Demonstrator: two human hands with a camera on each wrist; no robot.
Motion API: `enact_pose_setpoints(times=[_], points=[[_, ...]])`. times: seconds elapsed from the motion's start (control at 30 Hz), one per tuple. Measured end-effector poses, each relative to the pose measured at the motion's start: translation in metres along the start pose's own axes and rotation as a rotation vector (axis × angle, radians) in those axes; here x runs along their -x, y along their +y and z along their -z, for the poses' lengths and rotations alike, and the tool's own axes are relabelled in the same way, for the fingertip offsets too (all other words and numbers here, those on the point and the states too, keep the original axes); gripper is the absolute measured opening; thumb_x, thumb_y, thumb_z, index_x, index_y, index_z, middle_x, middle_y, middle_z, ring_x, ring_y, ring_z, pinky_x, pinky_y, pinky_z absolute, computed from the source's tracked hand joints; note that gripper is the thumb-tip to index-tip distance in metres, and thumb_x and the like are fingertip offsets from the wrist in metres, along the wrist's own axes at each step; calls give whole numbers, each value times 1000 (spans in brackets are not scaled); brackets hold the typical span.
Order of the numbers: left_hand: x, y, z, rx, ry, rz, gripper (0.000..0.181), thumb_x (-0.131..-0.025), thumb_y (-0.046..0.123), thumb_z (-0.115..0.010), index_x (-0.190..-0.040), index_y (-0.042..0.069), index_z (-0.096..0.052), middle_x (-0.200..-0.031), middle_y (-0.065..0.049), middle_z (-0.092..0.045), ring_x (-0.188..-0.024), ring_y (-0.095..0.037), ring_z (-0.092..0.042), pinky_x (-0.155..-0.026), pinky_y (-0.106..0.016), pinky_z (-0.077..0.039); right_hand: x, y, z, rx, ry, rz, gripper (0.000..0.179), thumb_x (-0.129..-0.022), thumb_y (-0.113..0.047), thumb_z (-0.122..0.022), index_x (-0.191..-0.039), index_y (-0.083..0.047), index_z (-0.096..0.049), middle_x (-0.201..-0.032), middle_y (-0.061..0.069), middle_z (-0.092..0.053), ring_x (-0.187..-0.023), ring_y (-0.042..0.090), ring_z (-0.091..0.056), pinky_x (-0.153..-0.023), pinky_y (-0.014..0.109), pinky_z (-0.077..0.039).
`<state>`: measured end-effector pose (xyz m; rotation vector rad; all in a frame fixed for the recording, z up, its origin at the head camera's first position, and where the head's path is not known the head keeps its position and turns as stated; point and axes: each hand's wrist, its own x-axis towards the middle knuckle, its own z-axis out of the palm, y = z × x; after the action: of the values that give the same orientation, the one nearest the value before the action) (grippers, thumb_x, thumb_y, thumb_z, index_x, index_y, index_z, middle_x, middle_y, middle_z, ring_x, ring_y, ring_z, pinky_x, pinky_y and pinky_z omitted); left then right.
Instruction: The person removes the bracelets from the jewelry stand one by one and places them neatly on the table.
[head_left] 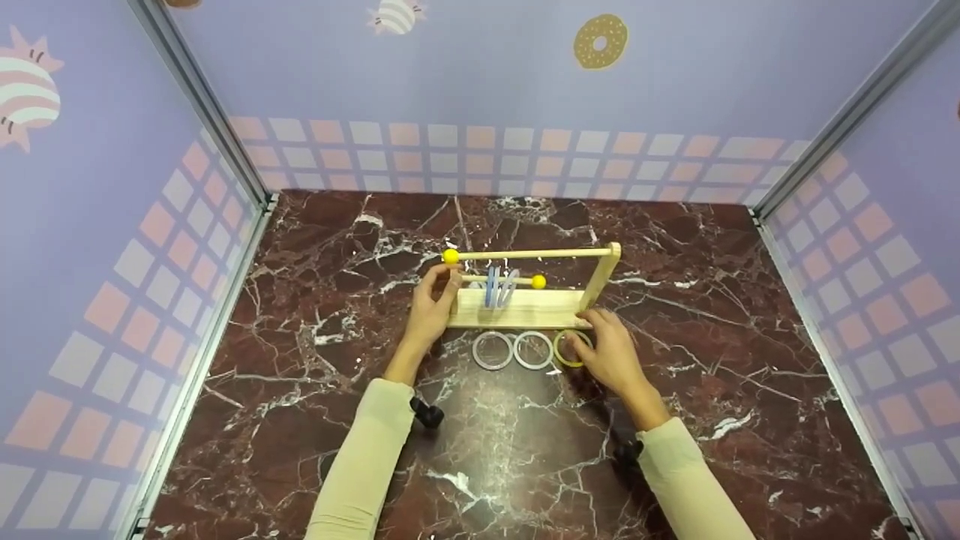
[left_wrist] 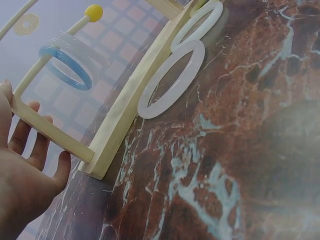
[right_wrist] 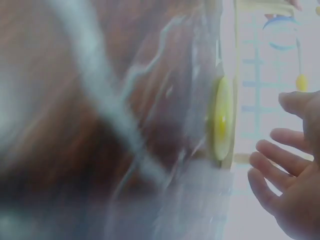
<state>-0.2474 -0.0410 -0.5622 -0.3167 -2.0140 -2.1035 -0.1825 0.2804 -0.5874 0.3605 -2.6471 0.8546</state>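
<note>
While the left hand point(head_left: 431, 304) curls its fingers round the short upright point(left_wrist: 52, 131) of a wooden stand point(head_left: 521, 319), the right hand point(head_left: 611, 349) spreads its fingers loosely near the other end, by a yellow ring point(right_wrist: 221, 122); contact there is unclear. Two pale rings point(left_wrist: 145, 111) lie alongside on the marbled surface point(head_left: 300, 427); a blue ring point(head_left: 490, 291) hangs on the lower peg point(left_wrist: 31, 77). The stand looks light and stiff, best held by upright or base; the glossy rings seem slippery, best pinched by their rims.

Soft glare pales the tabletop point(head_left: 495, 427), while the right wrist view blurs.
</note>
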Motion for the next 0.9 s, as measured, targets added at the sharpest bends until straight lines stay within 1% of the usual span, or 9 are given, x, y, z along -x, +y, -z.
enact_pose_setpoints(times=[0.1, 0.2, 0.3, 0.4, 0.47, 0.6, 0.7, 0.8, 0.9], points=[[0, 1, 1, -2, 3, -2, 27, -107, 5, -61, -128, -13, -64, -120, -38, -63, -107, -52, -61, -85, -24, -49, -8, -11, -4, -17, -12, 19, 47, -96, -25, -81, -132, 2, -68, -127, 23, -67, -121, 42, -62, -105, 57, -47], [1, 1, 1, -9, 1, -3, 28, -107, 4, -60, -128, -14, -62, -119, -36, -64, -108, -52, -61, -86, -24, -49, -15, -22, -8, -42, -34, 27, 59, -97, -28, -80, -143, 2, -61, -138, 25, -63, -129, 44, -58, -111, 59, -44], [2, 1, 1, -6, 2, 4, 28, -107, 2, -60, -129, -16, -61, -118, -33, -65, -110, -54, -60, -87, -24, -49, -21, -31, -14, -65, -63, 34, 66, -97, -29, -80, -149, 3, -55, -148, 25, -57, -137, 45, -53, -115, 59, -39], [3, 1, 1, 4, 12, 14, 28, -107, 1, -60, -128, -17, -61, -118, -31, -66, -111, -57, -59, -88, -23, -49, -27, -39, -19, -75, -97, 42, 71, -97, -29, -79, -152, 5, -51, -153, 25, -53, -142, 44, -49, -118, 58, -36], [2, 1, 0, 12, 17, 13, 28, -107, 2, -61, -128, -16, -62, -118, -33, -66, -111, -56, -59, -88, -23, -49, -31, -43, -23, -78, -110, 39, 73, -97, -29, -79, -153, 6, -49, -155, 25, -51, -143, 44, -48, -120, 57, -35], [-1, 1, -2, 5, 11, -7, 27, -107, 3, -61, -128, -15, -63, -121, -36, -64, -107, -40, -64, -91, -24, -49, -37, -47, -30, -90, -130, 6, 74, -98, -33, -77, -155, 5, -48, -156, 27, -49, -145, 45, -46, -121, 56, -34], [-1, 1, -2, -7, 14, -7, 26, -107, 3, -61, -127, -14, -63, -119, -32, -66, -104, -30, -65, -91, -25, -50, -37, -50, -36, -105, -173, -5, 74, -99, -36, -76, -156, 2, -47, -157, 27, -48, -145, 45, -45, -121, 56, -33], [0, 0, -1, -12, 20, -1, 26, -106, 3, -62, -126, -14, -64, -116, -26, -68, -104, -31, -65, -90, -26, -50, -37, -54, -41, -124, -204, 18, 74, -100, -35, -76, -158, 0, -46, -157, 27, -48, -144, 45, -46, -120, 57, -34], [0, 0, -1, -12, 24, -2, 26, -106, 4, -62, -126, -13, -64, -115, -23, -69, -105, -33, -65, -91, -26, -50, -37, -58, -45, -131, -198, 49, 73, -99, -33, -76, -158, -1, -47, -154, 27, -50, -142, 45, -48, -119, 57, -36]])
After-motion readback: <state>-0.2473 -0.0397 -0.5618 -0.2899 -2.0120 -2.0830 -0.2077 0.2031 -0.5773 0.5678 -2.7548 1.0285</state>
